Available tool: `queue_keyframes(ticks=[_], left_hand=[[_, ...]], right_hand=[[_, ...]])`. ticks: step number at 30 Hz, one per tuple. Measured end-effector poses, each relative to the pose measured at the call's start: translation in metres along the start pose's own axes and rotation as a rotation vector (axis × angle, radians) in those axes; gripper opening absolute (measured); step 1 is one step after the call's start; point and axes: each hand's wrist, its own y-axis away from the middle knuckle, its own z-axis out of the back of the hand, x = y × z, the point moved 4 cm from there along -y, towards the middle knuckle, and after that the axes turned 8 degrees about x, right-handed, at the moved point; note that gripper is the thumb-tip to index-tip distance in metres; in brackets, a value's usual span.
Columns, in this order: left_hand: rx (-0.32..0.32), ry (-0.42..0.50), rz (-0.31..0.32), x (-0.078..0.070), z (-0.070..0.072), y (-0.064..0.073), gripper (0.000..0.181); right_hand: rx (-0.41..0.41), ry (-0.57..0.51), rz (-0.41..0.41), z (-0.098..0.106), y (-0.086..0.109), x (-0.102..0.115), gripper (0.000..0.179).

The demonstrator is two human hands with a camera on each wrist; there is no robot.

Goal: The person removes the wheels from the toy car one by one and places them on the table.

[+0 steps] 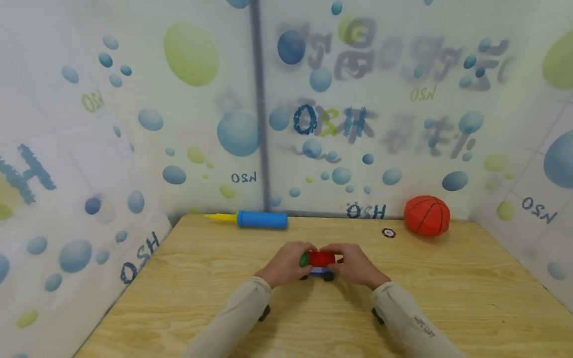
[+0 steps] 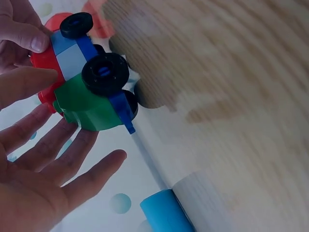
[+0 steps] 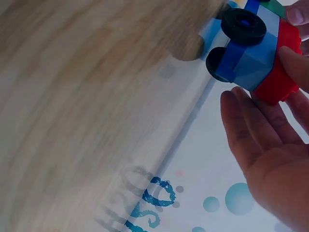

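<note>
A toy car (image 1: 320, 270) was held between the left hand (image 1: 288, 263) and the right hand (image 1: 355, 265), near the middle of the wooden table (image 1: 201, 298). At its green end (image 2: 89, 106), it was pinched by the left thumb and fingers, and those fingers were spread apart. At the other end, the red block (image 3: 277, 70) was clamped by the right thumb and fingers, which lay closer together. Whether the black wheels (image 2: 105, 73) were touching the table could not be told. Along the back wall (image 1: 201, 124), a blue pump (image 1: 261, 220) was laid on the left. On the right, a red ball (image 1: 427, 215) was seen with a little round disc (image 1: 389, 232) near it.
</note>
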Motion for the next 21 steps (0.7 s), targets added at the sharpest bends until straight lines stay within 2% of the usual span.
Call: queue_keyframes(ticks=[5,9,18,21], left_hand=[[0.003,0.023,0.019,-0.003,0.006,0.004,0.036],[0.004,0.084,0.007,-0.003,0.010,0.007,0.042],[0.031,0.213,-0.098,0.000,0.020,0.011,0.043],[0.047,0.257,-0.113,0.000,0.021,0.011,0.047]], right_hand=[[0.042,-0.073,0.012,0.002,-0.002,-0.001,0.038],[0.063,-0.169,-0.006,0.007,-0.001,0.001,0.039],[0.088,-0.368,-0.043,0.015,0.007,0.006,0.053],[0.106,-0.435,-0.047,0.017,0.008,0.009,0.057]])
